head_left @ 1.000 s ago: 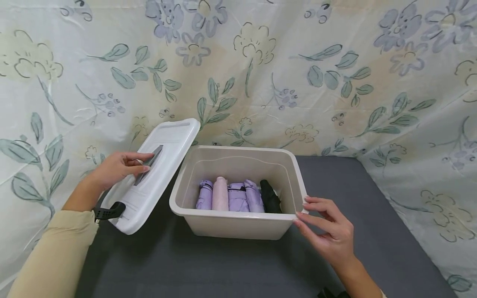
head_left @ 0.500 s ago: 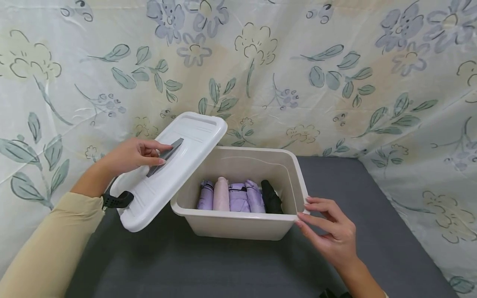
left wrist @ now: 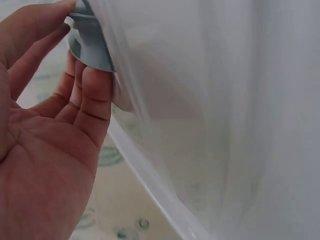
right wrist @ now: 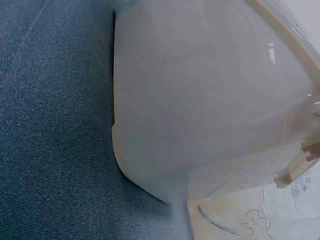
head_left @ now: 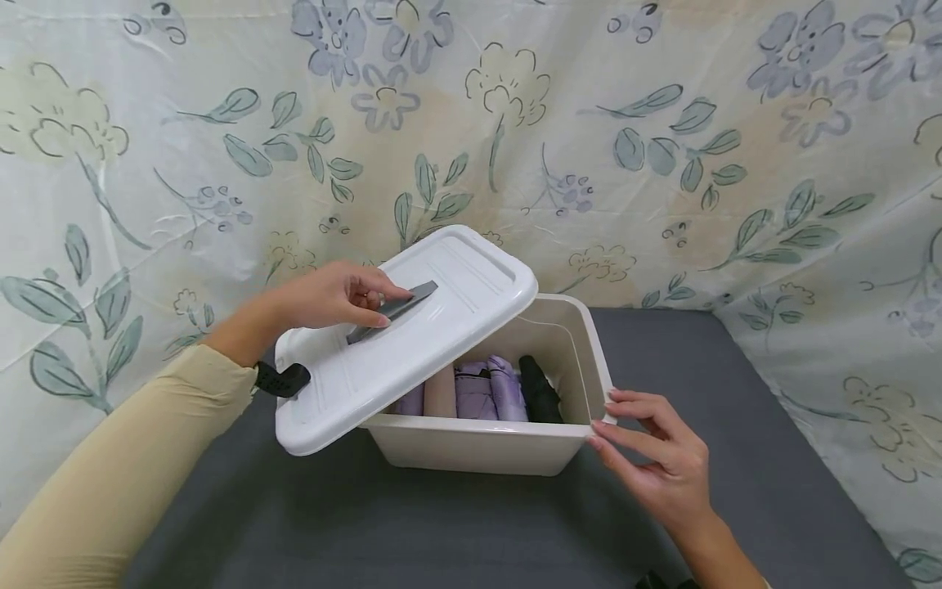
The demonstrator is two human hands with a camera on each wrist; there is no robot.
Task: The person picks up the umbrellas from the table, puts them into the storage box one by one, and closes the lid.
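Note:
My left hand (head_left: pixel 331 296) pinches the grey handle (head_left: pixel 415 301) of a white plastic lid (head_left: pixel 464 282). The lid is tilted and overlaps the left part of a beige storage box (head_left: pixel 471 448) in the head view. Close up in the left wrist view, thumb and fingertips meet the handle (left wrist: pixel 91 47). My right hand (head_left: pixel 658 458) grips the box's front right rim corner with thumb and fingertips. Inside stand what look like folded umbrellas: a pink one (head_left: pixel 440 393), several lavender ones (head_left: pixel 506 391) and a black one (head_left: pixel 540 393). The lid partly hides those on the left.
The box rests on a dark grey tabletop (head_left: pixel 471 532). Behind and to the right hangs a floral cloth (head_left: pixel 574 147). A black band (head_left: pixel 283 380) is on the left wrist. The right wrist view is mostly filled by the box's side wall (right wrist: pixel 200 95).
The left hand has carried the lid rightward, from beside the box to over its left part, now covering some of the contents. The right hand has stayed at the rim corner.

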